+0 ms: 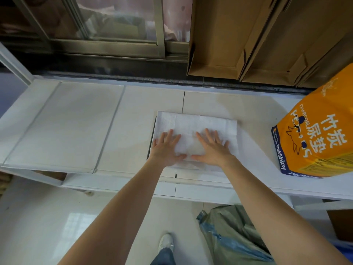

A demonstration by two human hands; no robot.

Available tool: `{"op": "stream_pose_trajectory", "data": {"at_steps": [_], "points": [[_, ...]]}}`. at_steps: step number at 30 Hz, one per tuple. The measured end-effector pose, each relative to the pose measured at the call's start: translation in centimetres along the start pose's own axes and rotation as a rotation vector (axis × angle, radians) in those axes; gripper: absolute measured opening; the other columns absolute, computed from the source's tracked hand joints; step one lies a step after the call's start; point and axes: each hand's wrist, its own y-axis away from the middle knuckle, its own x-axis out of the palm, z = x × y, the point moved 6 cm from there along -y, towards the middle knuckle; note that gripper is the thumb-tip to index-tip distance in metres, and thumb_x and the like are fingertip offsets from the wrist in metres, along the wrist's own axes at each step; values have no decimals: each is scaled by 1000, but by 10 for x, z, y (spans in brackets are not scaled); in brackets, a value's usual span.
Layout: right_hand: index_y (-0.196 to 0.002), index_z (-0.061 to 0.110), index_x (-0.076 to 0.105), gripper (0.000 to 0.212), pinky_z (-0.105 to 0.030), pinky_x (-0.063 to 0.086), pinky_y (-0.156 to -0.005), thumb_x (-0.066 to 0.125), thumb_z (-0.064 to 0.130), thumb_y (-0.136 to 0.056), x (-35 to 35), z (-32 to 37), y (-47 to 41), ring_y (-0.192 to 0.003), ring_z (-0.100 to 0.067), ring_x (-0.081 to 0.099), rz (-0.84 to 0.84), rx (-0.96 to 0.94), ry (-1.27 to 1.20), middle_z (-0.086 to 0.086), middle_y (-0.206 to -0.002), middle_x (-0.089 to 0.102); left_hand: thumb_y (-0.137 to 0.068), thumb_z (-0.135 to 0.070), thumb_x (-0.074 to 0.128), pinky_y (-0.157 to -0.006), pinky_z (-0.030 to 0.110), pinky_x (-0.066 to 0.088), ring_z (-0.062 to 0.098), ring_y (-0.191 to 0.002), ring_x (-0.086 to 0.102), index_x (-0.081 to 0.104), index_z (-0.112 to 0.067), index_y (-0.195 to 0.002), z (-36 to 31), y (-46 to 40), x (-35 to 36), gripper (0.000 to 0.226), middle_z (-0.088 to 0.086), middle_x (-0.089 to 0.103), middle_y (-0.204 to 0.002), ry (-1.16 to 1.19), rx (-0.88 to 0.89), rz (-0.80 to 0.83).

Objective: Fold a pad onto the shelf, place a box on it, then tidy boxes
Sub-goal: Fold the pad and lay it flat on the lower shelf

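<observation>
White shelf (76, 121) under a window, top tier lined with flat pale panels. Left hand (165, 148) and right hand (213, 148) both flat, fingers spread, palms down on the folded white pad (196, 127), gripping nothing; looks like pressing to flatten the fold so a box sits level. Pad lies directly under the hands, mid-shelf, near the front edge. Orange pad bag (317, 134) stands well right of the right hand. Brown cardboard boxes (248, 39) beyond the hands, up right. Green bag (233, 232) on the floor below right forearm.
</observation>
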Motion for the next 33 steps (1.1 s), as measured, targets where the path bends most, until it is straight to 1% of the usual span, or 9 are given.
{"op": "stream_pose_trajectory", "data": {"at_steps": [3,6,9,14,18,21,24,28,33], "points": [[-148,35,-8,89,-58,-1,-115,44,67,-83,-25,-3,21,-146,-24,-16,-97,-41,27,3,-158,-17,-87,-62,41,-119,43,-1,22,-147,-8,-3,-33,-149,-14,18,-19,81,-2,-11,-160,-70,86,-119],[-148,34,-8,88,-55,0,-116,42,67,-83,-47,-6,47,-146,-22,-13,-148,-50,65,3,-159,-15,-87,-62,40,-120,43,-1,23,-147,-10,-4,-33,-149,-25,42,-43,82,-4,-11,-160,-98,146,-171],[-148,33,-6,86,-53,2,-116,42,66,-84,-71,-2,78,-147,-21,-10,-199,-65,75,3,-159,-12,-87,-63,39,-120,44,0,23,-147,-7,-4,-33,-149,-36,68,-75,81,-3,-9,-160,-116,170,-231],[-149,33,-3,84,-53,6,-116,42,65,-85,-116,12,144,-147,-19,-5,-321,-131,76,5,-160,-8,-86,-67,35,-117,46,-2,24,-147,-6,-5,-33,-149,-61,118,-129,81,-2,-8,-160,-236,189,-333],[-148,34,-2,83,-53,6,-116,40,66,-85,-153,24,200,-147,-19,-1,-382,-185,87,5,-160,-5,-85,-68,39,-118,46,0,23,-147,-4,-2,-33,-149,-80,171,-172,83,-3,-5,-160,-257,188,-406],[-149,34,1,81,-52,7,-116,41,64,-86,-184,36,248,-147,-18,3,-457,-250,73,5,-160,-1,-84,-66,43,-119,48,3,23,-148,-2,2,-32,-149,-95,218,-207,84,-2,0,-161,-292,229,-474],[-149,34,4,78,-49,13,-116,42,63,-87,-218,48,300,-146,-18,9,-552,-313,115,6,-160,5,-84,-66,42,-119,46,5,21,-148,1,4,-31,-149,-106,261,-241,83,-3,3,-160,-307,269,-562],[-149,32,8,76,-45,21,-115,41,61,-87,-258,66,361,-144,-18,18,-671,-390,186,4,-159,13,-83,-68,40,-118,44,9,19,-147,7,8,-33,-149,-125,316,-284,81,-4,12,-160,-334,338,-723],[-147,32,19,69,-39,32,-107,42,59,-88,-308,84,427,-139,-17,29,-863,-451,215,4,-154,28,-84,-66,42,-117,40,9,18,-147,10,13,-35,-148,-148,377,-334,77,-6,14,-159,-340,387,-893]]}}
